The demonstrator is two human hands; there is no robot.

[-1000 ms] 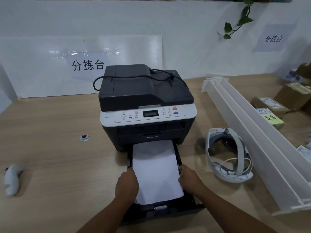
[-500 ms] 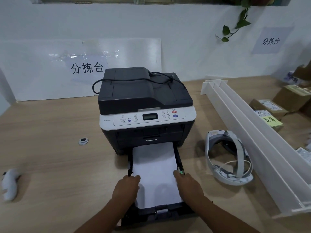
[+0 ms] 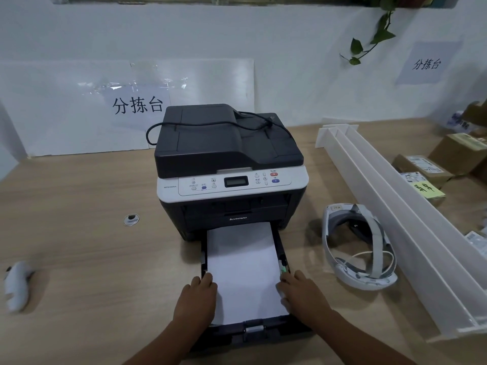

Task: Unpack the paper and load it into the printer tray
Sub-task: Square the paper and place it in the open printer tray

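Observation:
The dark printer [image 3: 229, 159] stands in the middle of the wooden desk, and its paper tray [image 3: 263, 330] is pulled out toward me. A white paper stack [image 3: 245, 270] lies flat and straight in the tray. My left hand [image 3: 196, 299] is at the stack's left edge, fingers curled onto the paper. On the right edge lies my right hand [image 3: 303, 296], its fingertips close to the tray's green side guide [image 3: 283, 270]. Both hands press the stack from the sides. No paper wrapper is in view.
A white headset [image 3: 358, 246] lies just right of the tray. Beyond it runs a long white divided rack [image 3: 411, 227], with cardboard boxes [image 3: 458, 151] behind. A white controller [image 3: 15, 285] lies at the far left, and a small round grommet [image 3: 131, 219] sits left of the printer.
The stack, held slightly askew a second ago, now lies square in the tray. Both hands have slid forward along its side edges toward the printer.

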